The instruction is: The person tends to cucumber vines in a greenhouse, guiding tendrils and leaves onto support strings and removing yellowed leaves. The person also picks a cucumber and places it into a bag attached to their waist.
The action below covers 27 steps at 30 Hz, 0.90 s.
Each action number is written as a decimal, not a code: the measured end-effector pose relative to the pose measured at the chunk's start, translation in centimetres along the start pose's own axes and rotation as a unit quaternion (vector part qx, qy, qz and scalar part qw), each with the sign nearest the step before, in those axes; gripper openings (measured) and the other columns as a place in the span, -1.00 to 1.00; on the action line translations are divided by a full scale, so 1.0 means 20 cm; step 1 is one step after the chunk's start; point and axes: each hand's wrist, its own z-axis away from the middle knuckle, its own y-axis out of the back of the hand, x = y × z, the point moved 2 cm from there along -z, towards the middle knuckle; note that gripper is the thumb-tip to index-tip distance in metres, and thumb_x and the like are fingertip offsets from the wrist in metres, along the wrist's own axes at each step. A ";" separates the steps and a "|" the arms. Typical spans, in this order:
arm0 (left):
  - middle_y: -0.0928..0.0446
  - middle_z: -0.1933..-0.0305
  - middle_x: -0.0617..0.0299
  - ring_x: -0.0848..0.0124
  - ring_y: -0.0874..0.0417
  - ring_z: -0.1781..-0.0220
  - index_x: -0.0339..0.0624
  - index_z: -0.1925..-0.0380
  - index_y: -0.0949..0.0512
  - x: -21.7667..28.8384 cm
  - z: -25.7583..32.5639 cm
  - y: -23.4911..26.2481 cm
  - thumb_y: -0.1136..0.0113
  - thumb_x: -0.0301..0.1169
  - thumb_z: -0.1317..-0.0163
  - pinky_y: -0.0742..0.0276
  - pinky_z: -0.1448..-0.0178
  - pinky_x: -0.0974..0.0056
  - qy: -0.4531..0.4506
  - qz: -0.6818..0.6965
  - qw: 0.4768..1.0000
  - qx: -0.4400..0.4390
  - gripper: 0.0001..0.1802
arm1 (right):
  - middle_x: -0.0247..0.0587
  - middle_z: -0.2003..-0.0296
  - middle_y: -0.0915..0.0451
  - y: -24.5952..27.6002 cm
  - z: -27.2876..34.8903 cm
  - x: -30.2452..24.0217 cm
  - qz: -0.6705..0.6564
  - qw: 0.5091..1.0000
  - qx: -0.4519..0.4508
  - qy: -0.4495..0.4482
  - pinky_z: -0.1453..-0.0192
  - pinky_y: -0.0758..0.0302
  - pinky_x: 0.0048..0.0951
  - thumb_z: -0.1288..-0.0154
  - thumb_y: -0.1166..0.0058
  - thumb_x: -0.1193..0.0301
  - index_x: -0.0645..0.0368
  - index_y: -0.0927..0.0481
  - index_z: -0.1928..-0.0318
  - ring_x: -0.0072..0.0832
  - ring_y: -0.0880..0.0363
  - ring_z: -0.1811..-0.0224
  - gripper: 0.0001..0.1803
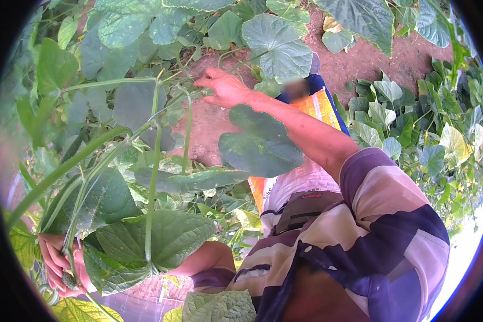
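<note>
A green stem (73, 225) runs down at the lower left, passing across the left hand (56, 263), whose fingers curl beside it; whether they grip it firmly cannot be told. What looks like a small green fruit (70, 280) sits right against those fingers. A broad leaf (174, 239) covers part of the left forearm. Farther up, near the middle, the right hand (222, 90) reaches in among the vines (156, 99), thumb and forefinger parted, with no hold on anything visible. A dark-green leaf (260, 150) overlaps the underside of the right forearm. The wearer's striped shirt (381, 188) fills the lower right, above an orange-and-white sheet (319, 107) in front of the waist. Reddish soil (359, 70) shows beyond the right arm, with a bank of foliage (408, 118) on the far right.
</note>
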 end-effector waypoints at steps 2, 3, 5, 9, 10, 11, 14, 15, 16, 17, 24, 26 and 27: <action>-0.52 0.57 0.61 0.67 -0.35 0.60 0.13 0.34 -0.60 -0.11 0.07 -0.09 -0.36 0.03 -0.18 -0.09 0.52 0.54 0.009 -0.057 0.996 0.061 -0.71 | -0.03 0.01 -0.51 -0.04 -0.05 -0.04 -0.031 0.999 -0.002 -0.034 -0.17 -0.53 -0.06 -0.30 -0.28 0.16 0.10 -0.66 -0.08 -0.06 -0.46 -0.19 -0.58; -0.47 0.59 0.54 0.57 -0.27 0.53 0.09 0.38 -0.58 -0.15 0.11 -0.13 -0.27 0.11 -0.25 -0.04 0.48 0.43 -0.019 -0.086 0.990 0.113 -0.63 | -0.03 0.03 -0.52 -0.04 -0.07 -0.06 0.006 1.000 -0.017 -0.024 -0.15 -0.53 -0.04 -0.33 -0.26 0.17 0.12 -0.66 -0.02 -0.05 -0.49 -0.14 -0.63; -0.46 0.58 0.49 0.51 -0.28 0.44 0.02 0.36 -0.57 -0.15 0.11 -0.11 -0.24 0.12 -0.30 -0.08 0.43 0.40 -0.018 -0.073 0.994 0.084 -0.59 | -0.02 0.07 -0.55 -0.03 -0.09 -0.11 0.080 0.996 -0.043 -0.007 -0.11 -0.53 0.00 -0.39 -0.21 0.18 0.16 -0.67 0.08 -0.03 -0.54 -0.06 -0.70; -0.50 0.51 0.45 0.46 -0.31 0.33 -0.05 0.32 -0.59 -0.12 0.15 -0.04 -0.34 -0.06 -0.23 -0.15 0.34 0.39 -0.042 -0.072 0.993 0.089 -0.69 | -0.06 0.20 -0.54 0.36 0.07 -0.50 -0.041 0.990 -0.110 -0.073 0.00 -0.54 -0.02 -0.44 -0.18 0.23 0.24 -0.59 0.28 -0.04 -0.59 0.09 -0.71; -0.52 0.50 0.45 0.46 -0.31 0.30 -0.07 0.33 -0.60 -0.12 0.17 -0.04 -0.38 -0.13 -0.19 -0.16 0.33 0.40 -0.064 -0.080 0.990 0.092 -0.73 | -0.05 0.20 -0.55 0.49 0.13 -0.62 -0.081 0.980 -0.149 -0.101 0.00 -0.55 -0.01 -0.44 -0.18 0.24 0.24 -0.58 0.27 -0.02 -0.60 0.11 -0.71; -0.51 0.46 0.43 0.43 -0.32 0.28 -0.10 0.32 -0.59 -0.14 0.18 -0.03 -0.48 -0.33 -0.07 -0.18 0.28 0.38 -0.048 -0.075 0.992 0.085 -0.75 | -0.04 0.20 -0.56 0.58 0.19 -0.70 -0.119 0.968 -0.181 -0.126 0.01 -0.55 -0.01 -0.44 -0.18 0.25 0.24 -0.57 0.27 -0.01 -0.61 0.12 -0.72; -0.32 0.36 0.24 0.32 -0.24 0.13 -0.16 0.31 -0.47 -0.13 0.21 -0.02 -0.49 -0.19 -0.14 -0.21 0.10 0.23 0.065 -0.163 0.982 0.064 -0.60 | -0.03 0.18 -0.58 0.67 0.42 -0.76 0.204 0.975 -0.085 -0.028 -0.01 -0.58 -0.04 -0.40 -0.22 0.27 0.25 -0.59 0.15 -0.01 -0.62 0.07 -0.73; -0.27 0.34 0.23 0.31 -0.22 0.11 -0.17 0.32 -0.45 -0.11 0.20 0.02 -0.49 -0.14 -0.17 -0.22 0.06 0.20 0.068 -0.164 0.982 0.056 -0.57 | -0.01 0.15 -0.59 0.73 0.51 -0.78 0.208 0.975 -0.077 -0.019 -0.03 -0.59 -0.03 -0.38 -0.22 0.29 0.25 -0.59 0.12 0.00 -0.63 0.06 -0.73; -0.22 0.33 0.21 0.30 -0.20 0.08 -0.18 0.32 -0.43 -0.20 0.10 0.10 -0.48 -0.08 -0.20 -0.23 0.02 0.18 0.087 -0.146 0.985 0.032 -0.52 | 0.01 0.13 -0.60 0.78 0.57 -0.80 0.218 0.975 -0.043 -0.027 -0.06 -0.59 -0.02 -0.36 -0.23 0.30 0.25 -0.59 0.09 0.01 -0.63 0.05 -0.72; -0.31 0.28 0.22 0.28 -0.22 0.09 -0.18 0.26 -0.46 -0.22 0.14 0.07 -0.39 -0.07 -0.32 -0.27 -0.01 0.09 0.071 -0.301 0.950 0.043 -0.57 | 0.03 0.10 -0.60 0.82 0.66 -0.82 0.222 0.974 -0.039 -0.018 -0.08 -0.59 -0.01 -0.34 -0.23 0.32 0.25 -0.58 0.07 0.03 -0.64 0.05 -0.71; -0.53 0.14 0.14 0.14 -0.60 0.06 -0.15 0.06 -0.55 -0.31 -0.16 -0.01 -0.13 -0.07 -0.52 -0.61 -0.04 -0.02 0.097 -0.128 0.979 0.129 -0.65 | 0.02 0.08 -0.62 1.05 1.30 -1.06 0.300 0.944 -0.047 -0.127 -0.12 -0.58 0.01 -0.31 -0.24 0.30 0.22 -0.62 -0.02 0.03 -0.64 -0.04 -0.66; -0.56 0.11 0.11 0.14 -0.63 0.09 -0.11 0.04 -0.56 -0.51 -0.31 -0.10 -0.10 -0.04 -0.52 -0.62 -0.09 -0.01 0.125 -0.132 0.980 0.081 -0.63 | 0.03 0.06 -0.63 1.06 1.39 -1.08 0.288 0.940 -0.020 -0.180 -0.14 -0.58 0.02 -0.33 -0.23 0.27 0.20 -0.62 -0.02 0.04 -0.63 -0.06 -0.66; -0.58 0.03 0.08 0.13 -0.64 0.02 -0.10 -0.01 -0.57 -0.57 -0.41 -0.18 -0.10 -0.02 -0.52 -0.60 -0.15 -0.05 0.159 -0.077 0.984 0.017 -0.61 | 0.04 0.06 -0.63 1.08 1.43 -1.07 0.280 0.942 -0.001 -0.183 -0.15 -0.57 0.02 -0.34 -0.22 0.27 0.19 -0.62 -0.02 0.05 -0.63 -0.06 -0.66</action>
